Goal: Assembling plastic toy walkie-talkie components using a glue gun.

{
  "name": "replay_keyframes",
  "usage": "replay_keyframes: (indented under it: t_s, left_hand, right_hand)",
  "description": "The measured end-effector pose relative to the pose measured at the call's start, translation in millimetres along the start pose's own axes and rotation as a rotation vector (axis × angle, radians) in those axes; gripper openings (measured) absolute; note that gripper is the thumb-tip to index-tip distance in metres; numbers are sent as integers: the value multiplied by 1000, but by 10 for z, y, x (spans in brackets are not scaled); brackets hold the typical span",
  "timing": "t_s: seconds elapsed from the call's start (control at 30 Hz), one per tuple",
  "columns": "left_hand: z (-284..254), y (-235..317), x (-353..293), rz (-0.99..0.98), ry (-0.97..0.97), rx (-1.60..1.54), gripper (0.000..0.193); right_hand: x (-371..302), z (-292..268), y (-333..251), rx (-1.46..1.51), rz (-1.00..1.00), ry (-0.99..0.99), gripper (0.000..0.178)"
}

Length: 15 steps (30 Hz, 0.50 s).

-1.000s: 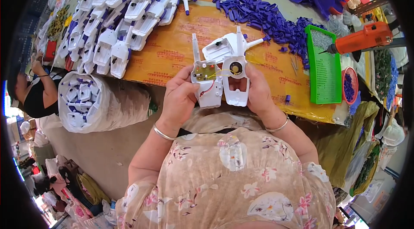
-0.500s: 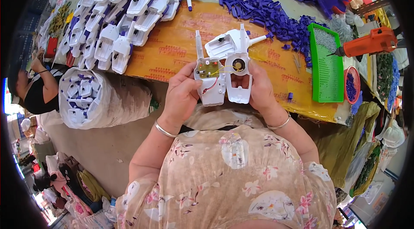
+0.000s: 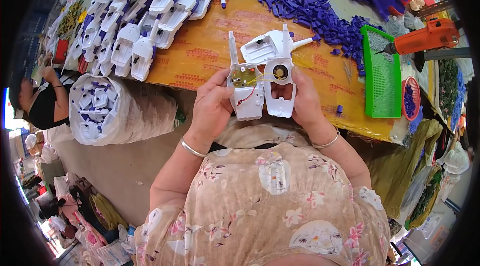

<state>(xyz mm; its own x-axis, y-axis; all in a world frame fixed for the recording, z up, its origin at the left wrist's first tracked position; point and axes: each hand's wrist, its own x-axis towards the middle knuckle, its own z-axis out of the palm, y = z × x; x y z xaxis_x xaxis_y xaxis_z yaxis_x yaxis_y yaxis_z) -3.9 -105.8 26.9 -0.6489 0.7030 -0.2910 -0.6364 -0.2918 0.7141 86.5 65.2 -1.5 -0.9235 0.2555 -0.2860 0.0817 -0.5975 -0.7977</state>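
white plastic shell halves sit side by side just above the lap, at the near edge of the table: the left hand (image 3: 212, 108) is closed around the left half (image 3: 245, 93), the one with the small circuit board and a red wire, and the right hand (image 3: 305, 98) is clamped on the right half (image 3: 280, 91), the one with a round speaker-like part. thin wires run between the two, so it seems wise to bring the halves together slowly, tuck the wires inside the rim, and line up the long posts before pressing. another open white shell (image 3: 262, 48) lies on the table just behind them. the surface is a yellow printed sheet (image 3: 205, 56). farther out lie rows of finished white pieces (image 3: 145, 21), a heap of purple parts (image 3: 320, 13), a green tray (image 3: 382, 73) and an orange power tool (image 3: 425, 38). a bag of white parts (image 3: 112, 111) leans at the left, near another person (image 3: 42, 103).
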Motion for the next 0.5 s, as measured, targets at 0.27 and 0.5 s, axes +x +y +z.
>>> replay_keyframes:
  t_s: [0.27, 0.5]
  left_hand:
    - [8, -3, 13, -11, 4, -7, 45]
    - [7, -4, 4, -16, -4, 0, 45]
  right_hand:
    - [10, 10, -9, 56, 8, -4, 39]
    - [0, -60, 20, 43, 4, -51, 45]
